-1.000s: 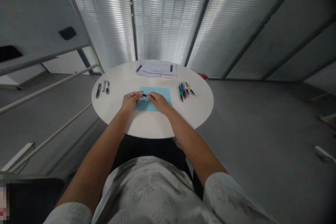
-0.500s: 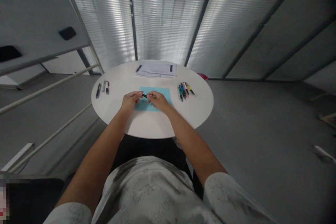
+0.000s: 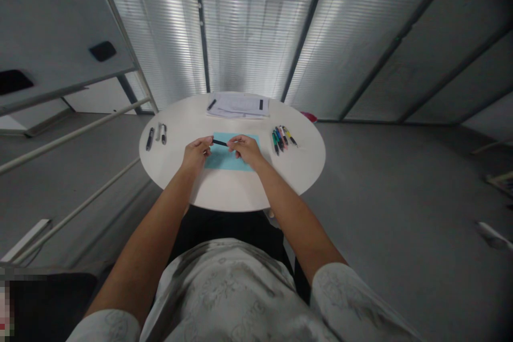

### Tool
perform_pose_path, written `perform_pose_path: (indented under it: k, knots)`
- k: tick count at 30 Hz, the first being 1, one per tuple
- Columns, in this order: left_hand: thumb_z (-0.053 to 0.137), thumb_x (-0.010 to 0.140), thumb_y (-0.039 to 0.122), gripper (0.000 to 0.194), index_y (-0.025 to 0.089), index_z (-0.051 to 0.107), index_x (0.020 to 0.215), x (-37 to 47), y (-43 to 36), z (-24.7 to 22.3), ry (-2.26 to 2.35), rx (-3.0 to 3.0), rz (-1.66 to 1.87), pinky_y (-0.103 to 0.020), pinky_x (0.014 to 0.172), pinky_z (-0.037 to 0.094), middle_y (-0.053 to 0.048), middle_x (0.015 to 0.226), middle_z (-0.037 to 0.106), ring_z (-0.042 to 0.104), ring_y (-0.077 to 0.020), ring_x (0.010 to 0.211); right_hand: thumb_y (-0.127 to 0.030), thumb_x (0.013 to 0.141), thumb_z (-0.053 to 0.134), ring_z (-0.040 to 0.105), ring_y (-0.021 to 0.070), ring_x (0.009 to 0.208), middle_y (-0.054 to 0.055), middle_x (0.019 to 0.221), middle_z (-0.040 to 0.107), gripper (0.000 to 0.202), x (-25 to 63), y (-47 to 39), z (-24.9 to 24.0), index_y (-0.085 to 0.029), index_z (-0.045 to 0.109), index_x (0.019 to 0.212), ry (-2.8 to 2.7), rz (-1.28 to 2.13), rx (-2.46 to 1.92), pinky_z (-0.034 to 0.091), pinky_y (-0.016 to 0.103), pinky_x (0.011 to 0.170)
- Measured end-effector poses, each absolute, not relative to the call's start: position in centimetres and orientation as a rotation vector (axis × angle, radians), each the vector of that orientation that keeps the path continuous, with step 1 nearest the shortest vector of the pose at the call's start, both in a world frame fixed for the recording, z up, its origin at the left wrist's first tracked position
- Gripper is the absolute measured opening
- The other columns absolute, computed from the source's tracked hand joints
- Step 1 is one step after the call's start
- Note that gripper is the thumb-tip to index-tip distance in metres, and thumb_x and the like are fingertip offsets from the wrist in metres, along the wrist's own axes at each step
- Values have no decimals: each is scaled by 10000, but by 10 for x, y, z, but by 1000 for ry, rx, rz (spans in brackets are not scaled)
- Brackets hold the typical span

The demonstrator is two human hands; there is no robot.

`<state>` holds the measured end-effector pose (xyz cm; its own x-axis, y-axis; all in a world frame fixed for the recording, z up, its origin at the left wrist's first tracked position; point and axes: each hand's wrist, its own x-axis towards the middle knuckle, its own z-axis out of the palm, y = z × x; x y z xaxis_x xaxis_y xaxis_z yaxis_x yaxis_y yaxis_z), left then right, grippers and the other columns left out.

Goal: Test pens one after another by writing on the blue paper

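A slim black pen [image 3: 219,142] is held between my two hands, a little above a light blue sheet [image 3: 230,159] on the round white table. My left hand [image 3: 196,152] pinches its left end, and my right hand [image 3: 245,149] pinches its right end. The middle of the pen shows bare between the fingertips; both ends are partly hidden by fingers. Right of the sheet lies a group of several coloured pens [image 3: 282,138]. At the table's left lie a dark pen [image 3: 150,139] and a black-and-white pen [image 3: 163,134].
A stack of white papers [image 3: 238,105] lies at the far side of the white table [image 3: 228,192], with small dark items on it. A pale metal frame [image 3: 76,136] stands to the left. Windows with blinds [image 3: 248,26] rise behind the table.
My hands have moved slightly apart, so more of the black pen shows between them. Both hands keep hold of it.
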<state>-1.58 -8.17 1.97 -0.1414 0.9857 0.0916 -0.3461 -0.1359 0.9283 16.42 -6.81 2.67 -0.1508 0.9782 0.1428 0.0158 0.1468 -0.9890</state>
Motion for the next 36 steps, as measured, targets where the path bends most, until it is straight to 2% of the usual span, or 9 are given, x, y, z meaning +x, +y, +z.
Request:
perform_pose_path:
  k: [4,8,12,15,21,24,27,31,36]
  knots:
    - [793,575,377,307,161,696,772,-16,-81,17,963,975,1501,-261,549,383,-31,767,603,452,-74,547,-455,718,742,434,58,343,18,583,665,314,167,-68,30,-174,623,790,-1281,1309,-1051,277,193,337]
    - [789,579,387,332,163,705,808,-16,-80,16,966,972,1490,-265,548,384,-25,751,593,447,-77,543,-502,774,675,441,69,316,27,556,654,348,169,-66,28,-164,633,848,-1214,1421,-1056,278,198,329]
    - [785,579,358,296,168,703,792,-16,-80,19,960,926,1548,-261,530,364,-13,737,577,428,-63,519,-388,784,639,490,80,358,21,627,678,233,170,-66,28,-180,598,879,-1161,1482,-989,288,188,342]
    - [785,586,348,264,171,708,765,-15,-80,19,974,937,1558,-257,522,349,-22,731,589,433,-66,523,-305,756,644,472,72,366,-2,635,670,182,170,-66,30,-195,548,865,-1048,1525,-940,297,182,351]
    - [768,628,405,249,165,717,668,-14,-82,14,1168,1180,1534,-264,548,353,-39,647,613,465,-107,573,-350,760,671,412,64,348,-43,503,579,215,171,-62,33,-201,539,843,-905,1437,-1004,278,174,349]
    - [776,626,407,257,157,731,664,-11,-86,15,1242,1256,1504,-275,584,371,-53,675,652,506,-129,613,-443,769,672,393,62,359,-72,465,504,282,171,-62,35,-210,552,873,-834,1447,-980,269,171,360]
    - [790,612,387,243,162,752,696,-7,-88,16,1258,1361,1475,-285,611,388,-61,699,674,544,-158,652,-643,792,564,419,78,412,-68,501,454,437,173,-65,39,-220,565,903,-804,1522,-893,305,188,387]
    - [783,612,335,171,191,764,703,-5,-87,12,1282,1518,1479,-280,598,385,-52,694,670,538,-164,649,-777,809,353,523,132,547,-14,619,504,598,176,-69,43,-236,581,925,-896,1562,-830,368,225,432]
    - [764,629,301,102,219,768,689,-7,-84,9,1300,1662,1456,-290,612,388,-39,671,653,544,-184,678,-819,791,261,587,180,657,49,786,616,677,175,-77,46,-223,570,881,-1028,1632,-817,393,252,469]
